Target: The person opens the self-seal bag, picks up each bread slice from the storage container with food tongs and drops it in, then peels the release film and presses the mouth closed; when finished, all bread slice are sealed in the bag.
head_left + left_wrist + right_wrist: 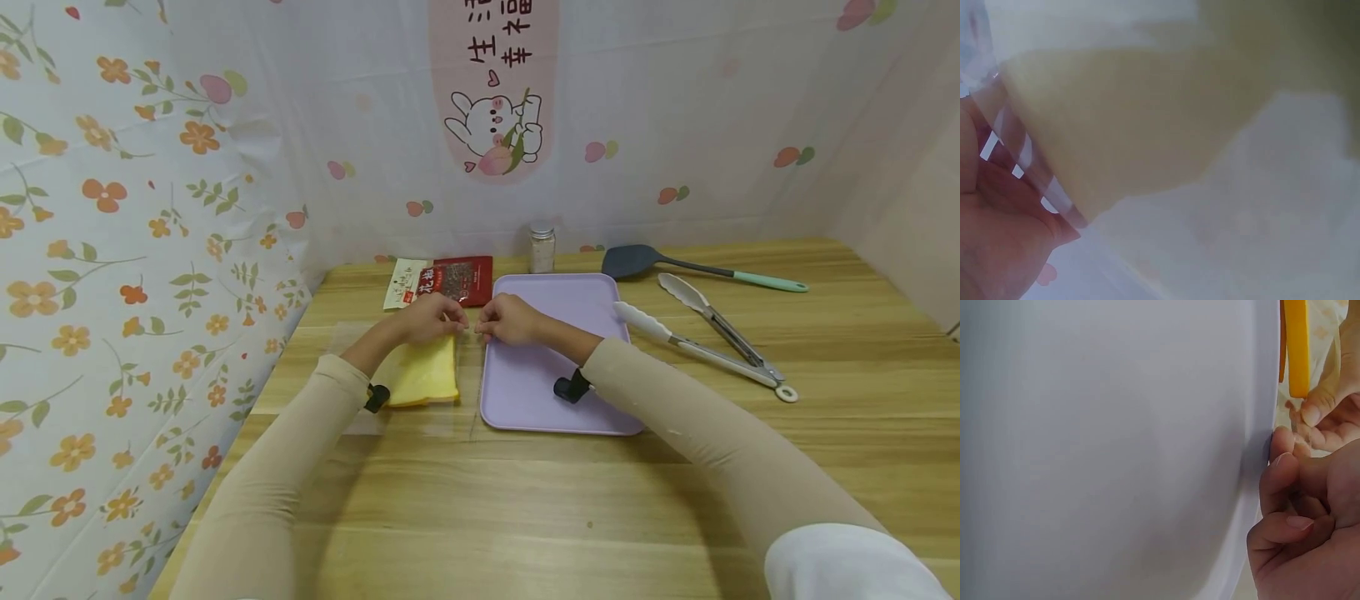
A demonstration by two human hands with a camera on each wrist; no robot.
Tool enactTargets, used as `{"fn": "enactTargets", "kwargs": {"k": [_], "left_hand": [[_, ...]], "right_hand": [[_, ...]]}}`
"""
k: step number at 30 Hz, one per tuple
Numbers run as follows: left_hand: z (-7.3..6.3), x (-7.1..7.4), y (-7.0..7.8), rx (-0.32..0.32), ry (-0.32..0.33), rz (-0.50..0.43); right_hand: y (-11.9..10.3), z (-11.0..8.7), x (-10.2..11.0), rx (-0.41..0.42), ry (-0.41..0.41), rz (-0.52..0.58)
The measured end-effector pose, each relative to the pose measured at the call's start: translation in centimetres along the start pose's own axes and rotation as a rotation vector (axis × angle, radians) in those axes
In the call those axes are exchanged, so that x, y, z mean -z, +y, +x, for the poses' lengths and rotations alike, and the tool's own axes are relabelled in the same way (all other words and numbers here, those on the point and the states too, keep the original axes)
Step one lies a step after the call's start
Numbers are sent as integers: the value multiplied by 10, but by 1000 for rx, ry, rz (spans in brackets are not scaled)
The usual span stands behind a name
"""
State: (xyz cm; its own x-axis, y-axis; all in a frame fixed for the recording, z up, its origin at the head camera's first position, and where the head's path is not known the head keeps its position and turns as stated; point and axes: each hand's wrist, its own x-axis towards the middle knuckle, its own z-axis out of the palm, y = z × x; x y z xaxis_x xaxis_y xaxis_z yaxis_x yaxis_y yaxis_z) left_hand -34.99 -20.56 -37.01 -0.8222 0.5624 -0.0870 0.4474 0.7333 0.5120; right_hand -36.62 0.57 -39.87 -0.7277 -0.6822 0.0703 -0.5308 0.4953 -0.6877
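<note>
A flat yellow slab (pixel 423 375) with a darker orange-yellow edge lies in a clear plastic bag (pixel 360 421) left of the lilac tray (pixel 525 404). My left hand (pixel 431 319) is over the slab's far end and pinches the bag's edge between thumb and fingers. In the left wrist view the clear film (pixel 1260 219) fills most of the picture. My right hand (pixel 513 321) is at the tray's left rim, fingers curled, thumb and forefinger pinching the bag's edge close to the left fingertips. The right wrist view shows both hands near the slab's orange-yellow edge (pixel 1297 350).
Behind the hands lies a red spice packet (pixel 472 279), with a small glass jar (pixel 542 250) beside it. A dark spatula (pixel 633 261) with a green handle and white-tipped tongs (pixel 720 354) lie right of the tray. Patterned cloth (pixel 360 167) hangs behind the wooden table (pixel 480 517).
</note>
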Motion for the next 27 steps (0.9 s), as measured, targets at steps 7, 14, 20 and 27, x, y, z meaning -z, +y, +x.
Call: {"fn": "enactTargets", "kwargs": {"k": [7, 14, 20, 27], "left_hand": [[-1, 0, 0, 9, 13, -6], [-2, -1, -2, 1, 25, -18], [-5, 0, -2, 23, 40, -37], [-5, 1, -1, 11, 53, -51]], "right_hand": [[0, 0, -1, -20, -3, 31], [-1, 0, 2, -32, 6, 15], [-4, 1, 5, -5, -27, 5], [-3, 1, 9, 53, -46, -19]]}}
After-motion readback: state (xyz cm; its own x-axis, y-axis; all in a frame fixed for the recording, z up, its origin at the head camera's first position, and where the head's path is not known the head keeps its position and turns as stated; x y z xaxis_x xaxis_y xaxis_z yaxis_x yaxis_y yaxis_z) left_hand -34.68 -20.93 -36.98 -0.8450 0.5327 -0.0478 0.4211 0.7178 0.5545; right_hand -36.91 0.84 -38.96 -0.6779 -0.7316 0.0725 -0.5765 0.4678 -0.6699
